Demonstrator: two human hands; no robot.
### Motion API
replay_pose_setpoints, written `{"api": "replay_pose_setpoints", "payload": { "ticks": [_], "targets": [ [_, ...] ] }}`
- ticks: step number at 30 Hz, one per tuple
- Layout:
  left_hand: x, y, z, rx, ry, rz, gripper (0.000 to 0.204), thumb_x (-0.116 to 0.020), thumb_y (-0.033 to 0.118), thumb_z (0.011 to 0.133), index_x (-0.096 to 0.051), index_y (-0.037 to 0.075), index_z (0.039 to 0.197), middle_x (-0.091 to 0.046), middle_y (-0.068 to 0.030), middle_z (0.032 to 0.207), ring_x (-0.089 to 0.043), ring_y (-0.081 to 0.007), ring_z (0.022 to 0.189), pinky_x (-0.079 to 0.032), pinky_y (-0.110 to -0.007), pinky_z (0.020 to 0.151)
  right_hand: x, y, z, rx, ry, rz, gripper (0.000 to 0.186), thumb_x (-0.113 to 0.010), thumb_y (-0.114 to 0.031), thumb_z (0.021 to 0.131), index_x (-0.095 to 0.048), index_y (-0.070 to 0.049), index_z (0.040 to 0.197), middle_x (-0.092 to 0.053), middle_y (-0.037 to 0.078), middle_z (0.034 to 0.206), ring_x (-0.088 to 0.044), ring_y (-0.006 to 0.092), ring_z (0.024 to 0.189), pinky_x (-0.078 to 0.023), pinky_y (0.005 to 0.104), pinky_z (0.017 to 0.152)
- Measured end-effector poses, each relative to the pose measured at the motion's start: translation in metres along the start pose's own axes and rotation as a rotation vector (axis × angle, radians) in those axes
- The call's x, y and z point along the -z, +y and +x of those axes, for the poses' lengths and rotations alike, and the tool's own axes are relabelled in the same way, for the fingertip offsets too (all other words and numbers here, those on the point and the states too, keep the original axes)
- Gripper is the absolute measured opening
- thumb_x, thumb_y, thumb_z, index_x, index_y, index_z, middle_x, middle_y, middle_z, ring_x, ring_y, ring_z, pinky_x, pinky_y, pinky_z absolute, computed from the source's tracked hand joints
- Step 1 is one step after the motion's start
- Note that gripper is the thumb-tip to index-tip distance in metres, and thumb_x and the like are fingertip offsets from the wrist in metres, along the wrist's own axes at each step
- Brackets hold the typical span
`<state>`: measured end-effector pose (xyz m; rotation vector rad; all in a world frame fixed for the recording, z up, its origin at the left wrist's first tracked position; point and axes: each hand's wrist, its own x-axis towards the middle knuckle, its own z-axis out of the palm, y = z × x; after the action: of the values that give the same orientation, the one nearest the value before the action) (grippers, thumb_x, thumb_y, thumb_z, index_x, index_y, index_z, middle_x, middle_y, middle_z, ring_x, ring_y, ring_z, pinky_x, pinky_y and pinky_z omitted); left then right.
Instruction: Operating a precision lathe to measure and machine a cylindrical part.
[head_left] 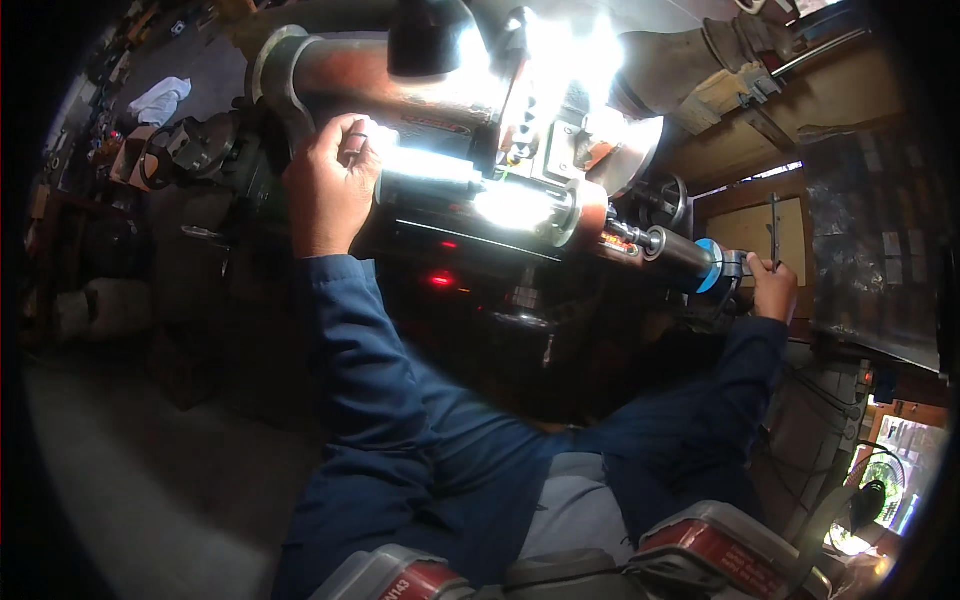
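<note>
The person's left forearm [355, 345] rises almost upright in a dark blue sleeve, the bare wrist [328, 240] nearly straight and the left hand [333, 190] lifted high — from here I see its fingers [337, 130] bent, with the tips lost in glare. Out to the other side, the right arm [752, 352] stretches away and slants upward, sleeved nearly to the right hand [776, 292], where the fingers curl inward. Both hands are well apart — the left one forward of the right.

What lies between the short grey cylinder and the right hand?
In the head view, a blue ring, then a metal fitting, between the short grey cylinder and the right hand.
</note>
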<state>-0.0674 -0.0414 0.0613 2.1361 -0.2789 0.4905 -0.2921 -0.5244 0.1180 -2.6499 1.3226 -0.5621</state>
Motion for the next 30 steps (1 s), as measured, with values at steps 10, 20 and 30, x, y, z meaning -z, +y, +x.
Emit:
{"api": "replay_pose_setpoints", "payload": {
  "ticks": [10,20,30],
  "targets": [
    [0.001,-0.008,-0.002,-0.020,0.068,-0.043,0.014,-0.068,0.011,0.074,-0.066,0.006,0.086,-0.065,-0.0095,0.071,-0.064,-0.0245,0.068,-0.050,-0.035,0.063,0.011,-0.008,-0.018,0.098,-0.043,0.350,0.037,-0.054,-0.034,0.092,-0.063,-0.001,0.105,-0.057,0.006,0.070,-0.049,0.0155,0.058,-0.042,0.0280,0.058],
    [-0.017,-0.015,-0.002,-0.054,0.111,-0.181,0.020,-0.073,0.013,0.074,-0.066,0.003,0.090,-0.067,-0.0085,0.076,-0.066,-0.0180,0.070,-0.053,-0.031,0.064,0.013,-0.151,-0.204,-0.003,-0.947,1.659,0.057,-0.056,-0.037,0.092,-0.044,0.008,0.126,-0.037,-0.002,0.069,-0.032,0.0049,0.050,-0.026,0.0216,0.043],
    [0.000,-0.008,-0.012,-0.089,0.152,-0.230,0.021,-0.074,0.004,0.074,-0.066,0.001,0.093,-0.065,-0.0084,0.082,-0.066,-0.0138,0.072,-0.055,-0.025,0.063,-0.021,-0.208,-0.248,-0.411,-1.157,1.624,0.041,-0.035,-0.030,0.101,-0.044,0.004,0.121,-0.033,-0.004,0.066,-0.029,0.0051,0.051,-0.028,0.0209,0.046]
  ]
}}
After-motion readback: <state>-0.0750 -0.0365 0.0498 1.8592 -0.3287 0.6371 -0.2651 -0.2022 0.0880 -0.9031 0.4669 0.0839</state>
